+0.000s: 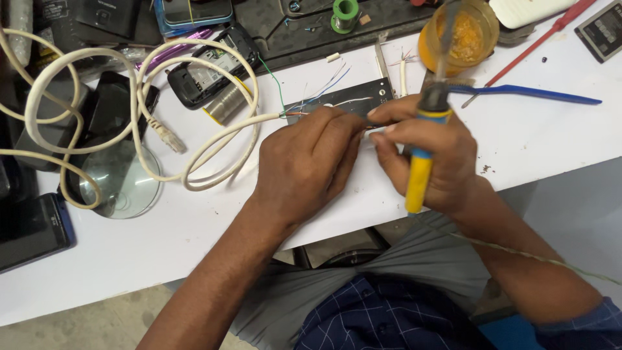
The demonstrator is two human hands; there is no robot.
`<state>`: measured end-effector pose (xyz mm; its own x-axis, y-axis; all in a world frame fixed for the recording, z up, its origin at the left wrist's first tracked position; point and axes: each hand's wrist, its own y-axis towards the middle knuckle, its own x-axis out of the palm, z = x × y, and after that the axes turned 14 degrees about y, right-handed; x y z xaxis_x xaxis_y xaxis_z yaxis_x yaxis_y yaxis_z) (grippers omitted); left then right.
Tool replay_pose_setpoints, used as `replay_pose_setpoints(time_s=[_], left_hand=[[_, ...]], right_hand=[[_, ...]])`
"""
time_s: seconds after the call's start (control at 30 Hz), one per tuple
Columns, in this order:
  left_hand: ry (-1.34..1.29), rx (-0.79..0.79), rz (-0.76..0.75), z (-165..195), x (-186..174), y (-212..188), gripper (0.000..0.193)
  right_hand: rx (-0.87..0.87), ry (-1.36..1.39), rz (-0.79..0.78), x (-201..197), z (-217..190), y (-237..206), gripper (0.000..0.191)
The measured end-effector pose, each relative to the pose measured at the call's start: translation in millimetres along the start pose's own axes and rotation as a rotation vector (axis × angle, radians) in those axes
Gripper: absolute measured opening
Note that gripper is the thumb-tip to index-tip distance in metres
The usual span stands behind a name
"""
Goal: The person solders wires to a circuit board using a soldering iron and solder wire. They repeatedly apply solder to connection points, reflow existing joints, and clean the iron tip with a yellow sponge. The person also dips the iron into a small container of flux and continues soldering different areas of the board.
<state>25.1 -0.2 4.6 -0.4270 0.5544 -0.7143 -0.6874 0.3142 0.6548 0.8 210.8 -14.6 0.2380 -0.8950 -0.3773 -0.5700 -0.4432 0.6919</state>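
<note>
our right hand (424,152) held a yellow soldering iron (421,162) in a closed grip; our left hand (308,162) pinched the white cable's (214,139) stripped wires (295,114) over the white surface (551,142), beside a dark board (353,100).

Navy checked shirt (382,317), grey trousers (421,259), bare forearms.

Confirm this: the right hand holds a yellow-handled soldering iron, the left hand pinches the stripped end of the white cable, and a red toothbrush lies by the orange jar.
Wrong in one respect: the toothbrush is blue, not red, as the head view shows. The rest stands: the right hand holds the soldering iron, the left hand pinches the cable end, and the toothbrush lies by the jar.
</note>
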Motion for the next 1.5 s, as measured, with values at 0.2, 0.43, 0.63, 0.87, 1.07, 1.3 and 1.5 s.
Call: replay_pose_setpoints(time_s=[0.2,0.43,0.63,0.87,1.07,1.3,1.5], left_hand=[[0.019,0.052,0.016,0.6,-1.5,-1.0,0.018],[0.007,0.048,0.031,-1.0,-1.5,-1.1,0.017],[0.002,0.059,0.02,-0.6,-0.5,-2.1,0.018],[0.09,0.125,0.017,-1.3,0.7,-2.8,0.02],[0.057,0.075,0.038,-1.6,-1.7,-1.4,0.016],[0.044,-0.108,0.068,-1.6,1.1,0.4,0.018],[0.116,-0.175,0.096,-6.1,4.9,-1.9,0.024]], right_hand=[[0.067,0.071,0.026,3.3,0.1,-1.8,0.039],[0.028,0.02,0.083,-0.7,0.2,0.6,0.041],[-0.008,0.018,0.015,2.0,0.3,0.2,0.043],[0.166,0.238,0.071,1.1,6.7,-13.6,0.042],[0.04,0.071,0.08,-9.7,10.4,0.5,0.043],[0.139,-0.438,0.063,-72.7,17.8,8.9,0.055],[0.188,-0.591,0.016,-74.9,36.6,9.7,0.061]])
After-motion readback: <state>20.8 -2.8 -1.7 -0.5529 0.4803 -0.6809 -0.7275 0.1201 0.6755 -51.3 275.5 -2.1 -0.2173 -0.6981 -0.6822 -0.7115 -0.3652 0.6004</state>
